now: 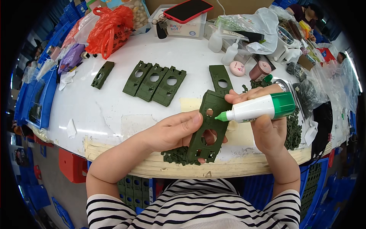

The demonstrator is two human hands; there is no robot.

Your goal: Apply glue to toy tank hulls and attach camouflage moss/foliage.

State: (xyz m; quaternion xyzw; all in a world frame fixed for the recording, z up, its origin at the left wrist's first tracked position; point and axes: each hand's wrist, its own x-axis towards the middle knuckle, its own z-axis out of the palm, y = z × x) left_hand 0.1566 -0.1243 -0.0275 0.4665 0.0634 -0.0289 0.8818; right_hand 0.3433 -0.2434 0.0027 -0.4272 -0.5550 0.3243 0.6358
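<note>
My left hand (179, 129) is closed around the left edge of a dark green plastic hull plate (204, 121), which has one large round hole and several smaller openings. My right hand (268, 128) grips a white glue bottle (251, 108) with a green base and a green pointed nozzle. The nozzle tip touches or hovers just over the plate, beside a small hole; I cannot tell which. Right-hand fingertips also reach the plate's upper right edge. Another green plate (220, 78) lies just behind. Small green parts (175, 156) are heaped under the held plate.
Three green plates (154, 81) lie in a row, with a single one (103, 75) farther left. Squeeze bottles (230, 52), a round pink-lidded tin (237, 68) and a brownish jar (260, 70) stand back right. A phone (188, 10) rests on a clear box. A red bag (110, 30) sits back left.
</note>
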